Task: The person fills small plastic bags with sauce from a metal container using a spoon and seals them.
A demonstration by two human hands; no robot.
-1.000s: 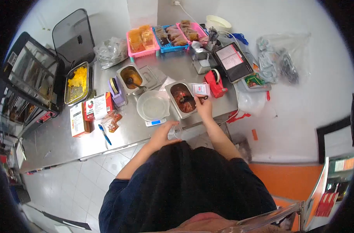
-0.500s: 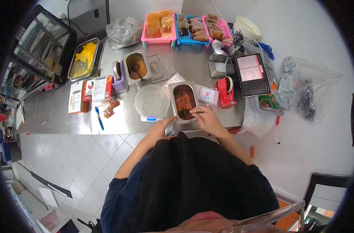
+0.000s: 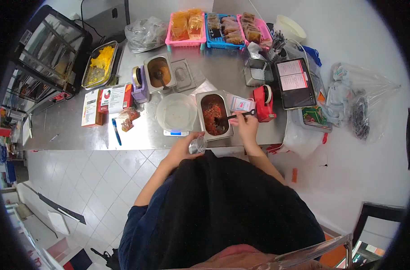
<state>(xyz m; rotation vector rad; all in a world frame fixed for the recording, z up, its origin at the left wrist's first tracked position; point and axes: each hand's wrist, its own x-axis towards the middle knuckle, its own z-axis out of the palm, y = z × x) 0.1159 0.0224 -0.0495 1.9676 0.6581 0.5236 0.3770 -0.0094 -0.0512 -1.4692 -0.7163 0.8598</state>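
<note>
My left hand (image 3: 183, 149) is closed around a small clear plastic bag (image 3: 198, 145) at the table's front edge; its mouth looks open. My right hand (image 3: 246, 126) grips the handle of a black spoon (image 3: 234, 117), whose far end dips into dark red, chunky sauce (image 3: 211, 112). That sauce lies in a deep steel pan (image 3: 229, 128) just ahead of both hands. To the pan's left, a round translucent plastic tub (image 3: 177, 112) sits on a small scale (image 3: 175, 133).
Farther back stand a second steel pan (image 3: 151, 67) with brownish sauce, a steel lid (image 3: 183, 74) and baskets of filled sachets (image 3: 187, 42). A red tape dispenser (image 3: 264, 108) and a tablet (image 3: 296, 83) are at right. Boxes (image 3: 115, 100), a purple tape dispenser (image 3: 140, 85) and a blue pen (image 3: 116, 131) lie left.
My right hand has moved right and slightly away from the pan's near edge, so the spoon now slants lower across the rim. The plastic bag in my left hand shows a wider opening.
</note>
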